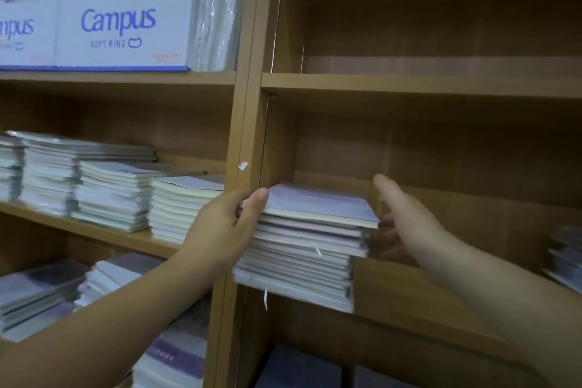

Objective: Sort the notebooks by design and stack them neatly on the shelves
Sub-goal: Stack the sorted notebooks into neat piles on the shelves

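The sorting looks well under way. The left bay holds four squared piles (116, 195) of pale notebooks, with more on the shelf below, and white cardboard boxes (122, 28) printed "Campus" stand on top. In the right bay, a stack of notebooks (308, 246) sits at the left end of the middle shelf (425, 287), close against the upright (248, 135). Its layers are stepped and uneven, so it probably needs squaring. The left hand (226, 220) grips the stack's upper left edge, thumb on top. The right hand (406, 220) lies spread against the right side, thumb raised (its fingers are blurred). A small pile (567, 255) waits far right, and much of this bay is bare wood-grain board. The covers are lilac and smooth, the page edges cream.
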